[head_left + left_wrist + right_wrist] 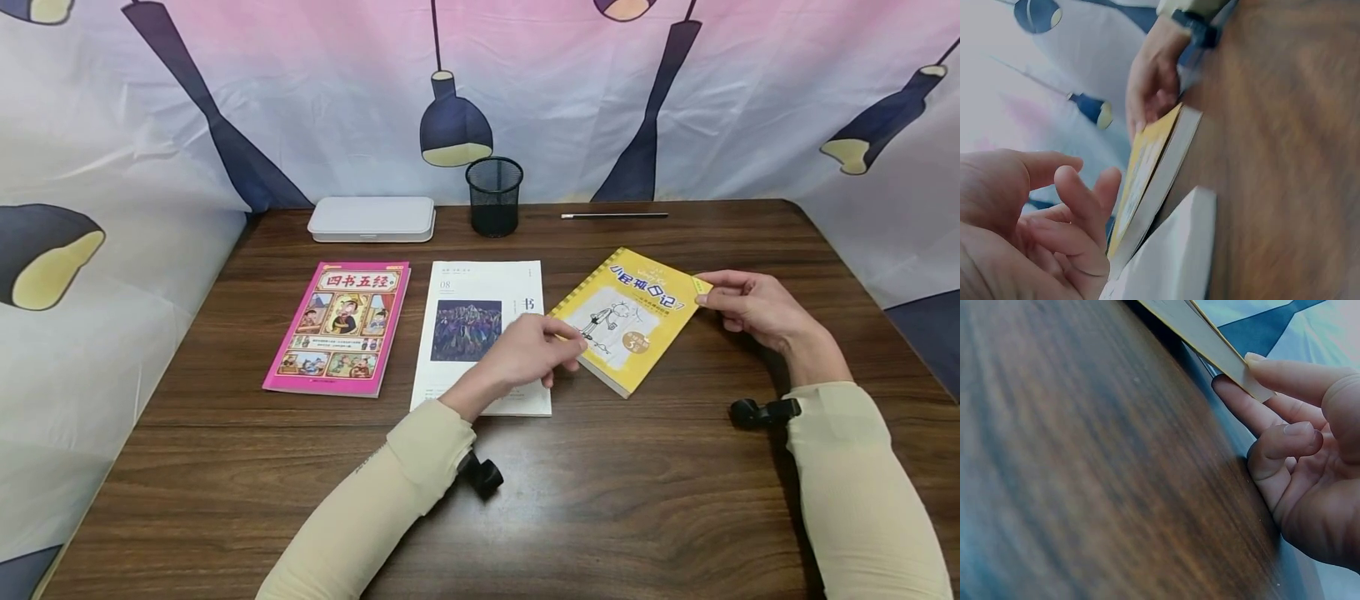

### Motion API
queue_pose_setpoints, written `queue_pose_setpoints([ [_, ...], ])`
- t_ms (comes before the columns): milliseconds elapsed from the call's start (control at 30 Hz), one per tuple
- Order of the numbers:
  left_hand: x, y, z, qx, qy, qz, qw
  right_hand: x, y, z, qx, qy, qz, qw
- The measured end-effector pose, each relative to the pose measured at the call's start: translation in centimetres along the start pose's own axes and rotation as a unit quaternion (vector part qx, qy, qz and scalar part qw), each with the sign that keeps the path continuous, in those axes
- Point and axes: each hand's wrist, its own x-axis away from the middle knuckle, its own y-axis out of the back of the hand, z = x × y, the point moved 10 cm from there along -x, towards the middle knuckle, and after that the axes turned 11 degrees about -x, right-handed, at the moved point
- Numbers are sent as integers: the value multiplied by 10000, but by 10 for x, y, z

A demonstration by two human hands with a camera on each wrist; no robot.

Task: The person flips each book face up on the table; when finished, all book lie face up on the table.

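A yellow book [637, 312] with a cartoon figure on its cover lies at a slant on the right. My right hand [761, 308] pinches its upper right corner; in the right wrist view the thumb is on the cover and a finger [1244, 406] is under the corner, which is lifted off the table. My left hand [532, 354] hovers over the white book [468, 333], its fingertips by the yellow book's left corner. In the left wrist view its fingers [1079, 200] are loosely bent with nothing between them. The left hand hides part of the white book.
A pink book [345, 329] lies to the left on the brown wooden table [637, 500]. Along the back are a white case [371, 218], a black mesh pen holder [495, 200] and a dark pencil [615, 216]. A lamp-patterned curtain [337, 100] hangs behind the table.
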Motion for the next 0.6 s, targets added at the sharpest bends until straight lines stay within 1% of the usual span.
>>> queue_pose_setpoints([
  [167,-4,23,5,-242,30,-436,9988,0,-1,0,-63,-26,120,9999],
  [300,-5,35,7,-662,38,-730,9951,1,0,1,-132,-30,64,9999],
  [433,-7,42,11,-1037,129,-919,9903,1,1,1,-176,-42,-32,9998],
  [600,-10,42,17,-1102,254,-911,9894,1,2,1,-167,-38,-61,9998],
])
